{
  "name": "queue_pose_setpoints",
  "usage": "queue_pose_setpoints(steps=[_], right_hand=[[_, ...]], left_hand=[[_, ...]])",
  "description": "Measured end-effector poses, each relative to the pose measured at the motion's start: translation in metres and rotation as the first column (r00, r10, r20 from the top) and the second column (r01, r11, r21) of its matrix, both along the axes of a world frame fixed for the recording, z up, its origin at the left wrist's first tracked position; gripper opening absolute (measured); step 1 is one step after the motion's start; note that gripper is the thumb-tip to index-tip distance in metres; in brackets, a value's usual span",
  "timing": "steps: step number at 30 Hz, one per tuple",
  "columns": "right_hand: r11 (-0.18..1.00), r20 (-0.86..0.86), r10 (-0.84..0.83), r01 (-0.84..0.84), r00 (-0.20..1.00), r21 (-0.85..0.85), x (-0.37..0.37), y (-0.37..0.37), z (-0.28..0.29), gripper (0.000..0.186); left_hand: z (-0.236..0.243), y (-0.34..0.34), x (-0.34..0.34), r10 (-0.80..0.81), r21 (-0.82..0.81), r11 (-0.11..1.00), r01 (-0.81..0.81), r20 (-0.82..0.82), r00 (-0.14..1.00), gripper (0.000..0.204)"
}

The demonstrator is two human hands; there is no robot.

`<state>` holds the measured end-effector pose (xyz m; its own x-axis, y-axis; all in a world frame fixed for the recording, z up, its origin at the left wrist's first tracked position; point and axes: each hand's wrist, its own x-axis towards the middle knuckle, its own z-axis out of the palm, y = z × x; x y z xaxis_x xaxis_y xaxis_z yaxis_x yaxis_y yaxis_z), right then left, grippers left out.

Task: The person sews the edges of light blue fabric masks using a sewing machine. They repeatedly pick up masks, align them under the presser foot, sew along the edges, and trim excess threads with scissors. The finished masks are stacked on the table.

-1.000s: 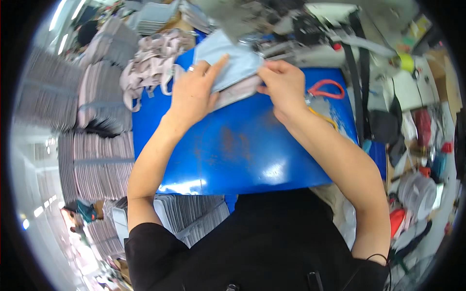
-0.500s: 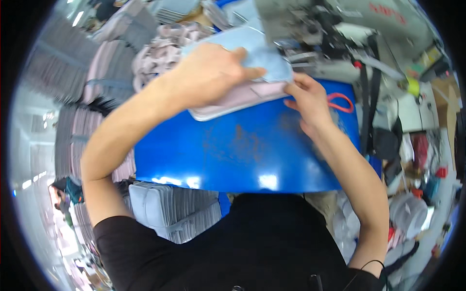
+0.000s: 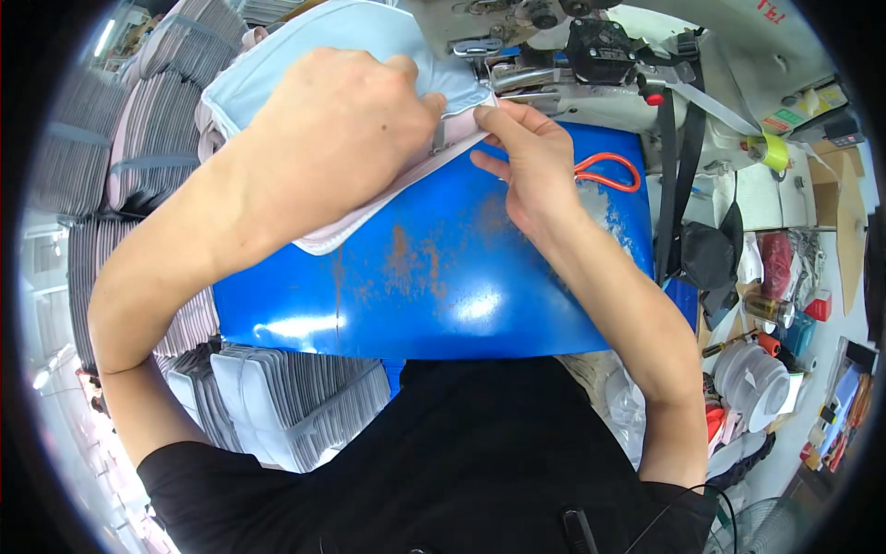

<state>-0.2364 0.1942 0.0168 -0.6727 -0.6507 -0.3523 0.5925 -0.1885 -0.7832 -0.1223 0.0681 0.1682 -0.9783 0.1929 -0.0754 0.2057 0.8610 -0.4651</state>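
Observation:
A soft fabric case (image 3: 254, 69) lies at the far edge of the blue tabletop, light blue on its upper layer and pink below with a white rim. My left hand (image 3: 346, 129) reaches across it, fingers curled round the blue layer near its front edge; the fingertips are partly hidden. At the case's right corner, my right hand (image 3: 538, 162) pinches the rim between thumb and index finger, the other fingers loosely bent. Just beyond this corner are the metal parts of a sewing machine (image 3: 600, 51).
A red loop handle (image 3: 609, 172) lies right of my right hand. The blue tabletop (image 3: 443, 314) has worn brown patches. Bundled stacks of grey and pink pieces (image 3: 152, 138) stand at the left, with another bundle (image 3: 300, 402) below the table edge. Black straps (image 3: 678, 175) hang at the right.
My view has shifted nearer the case. My left hand has gone from extended fingers on the blue layer to a curled grip. The right hand still pinches the corner, now close to the machine parts.

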Motion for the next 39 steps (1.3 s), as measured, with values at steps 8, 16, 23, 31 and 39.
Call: queue_pose_setpoints(steps=[8,16,23,31,39], right_hand=[[0.992,-0.001,-0.027,0.026,1.0,-0.121,0.004,0.001,-0.004,0.024],[0.957,0.056,-0.054,0.068,0.997,-0.283,0.012,0.005,-0.013,0.035],[0.99,-0.507,-0.114,0.054,0.855,-0.132,0.011,0.018,-0.032,0.035],[0.994,-0.637,0.088,-0.032,0.766,0.1,0.024,0.085,-0.032,0.036],[0.986,-0.197,0.147,-0.159,0.969,-0.047,0.032,0.077,-0.014,0.026]], left_hand=[[-0.025,0.049,-0.001,0.223,0.143,0.967,-0.212,-0.066,0.973,0.021],[-0.065,0.069,-0.024,0.35,0.283,0.911,-0.301,-0.144,0.926,0.02],[-0.076,0.066,-0.031,0.512,0.535,0.753,-0.384,-0.109,0.852,0.036],[-0.121,0.095,0.025,0.363,0.674,0.735,0.072,-0.481,0.798,0.044],[-0.108,0.071,0.017,0.157,0.608,0.759,0.233,-0.519,0.84,0.033]])
